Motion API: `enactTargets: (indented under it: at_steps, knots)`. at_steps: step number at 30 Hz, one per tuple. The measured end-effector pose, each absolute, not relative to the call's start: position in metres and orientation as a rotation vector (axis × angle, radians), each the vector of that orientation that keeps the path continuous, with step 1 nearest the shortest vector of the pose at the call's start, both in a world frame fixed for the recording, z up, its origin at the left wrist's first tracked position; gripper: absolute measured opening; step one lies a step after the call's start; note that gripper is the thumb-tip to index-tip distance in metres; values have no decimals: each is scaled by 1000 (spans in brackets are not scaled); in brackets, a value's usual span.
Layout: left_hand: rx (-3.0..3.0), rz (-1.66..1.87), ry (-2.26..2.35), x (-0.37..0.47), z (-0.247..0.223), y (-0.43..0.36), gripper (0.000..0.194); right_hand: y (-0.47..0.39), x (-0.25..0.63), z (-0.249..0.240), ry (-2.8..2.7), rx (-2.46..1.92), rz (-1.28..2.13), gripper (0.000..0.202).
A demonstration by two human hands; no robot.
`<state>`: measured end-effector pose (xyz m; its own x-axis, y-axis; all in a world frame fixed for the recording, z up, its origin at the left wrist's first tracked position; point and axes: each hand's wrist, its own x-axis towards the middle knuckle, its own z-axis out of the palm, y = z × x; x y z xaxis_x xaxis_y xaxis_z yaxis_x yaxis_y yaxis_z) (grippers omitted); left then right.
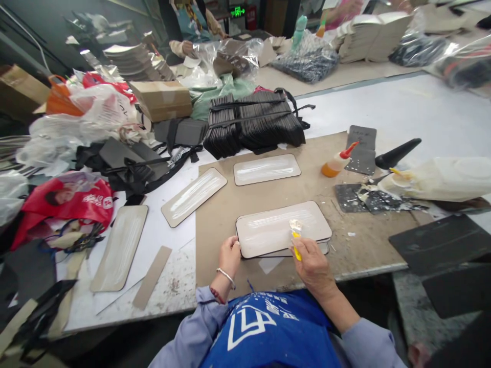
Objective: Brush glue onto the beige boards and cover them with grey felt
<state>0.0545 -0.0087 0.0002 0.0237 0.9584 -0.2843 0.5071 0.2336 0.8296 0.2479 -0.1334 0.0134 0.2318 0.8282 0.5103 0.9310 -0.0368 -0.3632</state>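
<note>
In front of me lies a small stack of rounded rectangular beige panels with dark edges; the top panel (264, 232) carries whitish streaks. My left hand (230, 255) pinches its left edge near the lower corner. A small brush (296, 245) with a yellow handle is gripped in my right hand (312, 263), and its white-coated head touches the panel's right part. Three more streaked panels lie apart: one panel (267, 169) behind the stack, a tilted panel (194, 197) to its left, and another panel (119, 249) at far left.
Bundled black sheets (255, 125) stand behind the panels. At right are an orange glue bottle (337, 161), a white jug (441, 179) lying sideways, and a black tapered object (399, 153). Plastic bags (92, 110) crowd the left. A person (195, 25) is across the table.
</note>
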Motion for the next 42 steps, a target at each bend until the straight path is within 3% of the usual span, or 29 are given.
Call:
enactTargets:
  at_steps: [17, 28, 42]
  knots:
    - [1094, 714, 1371, 68, 37, -15, 29, -132, 244, 17, -1651, -1814, -280, 17]
    - [718, 650, 1358, 61, 41, -14, 19, -122, 238, 30, -1838, -1776, -240, 14]
    - [533, 723, 1217, 52, 21, -18, 17, -81, 186, -5, -2096, -1598, 339, 19]
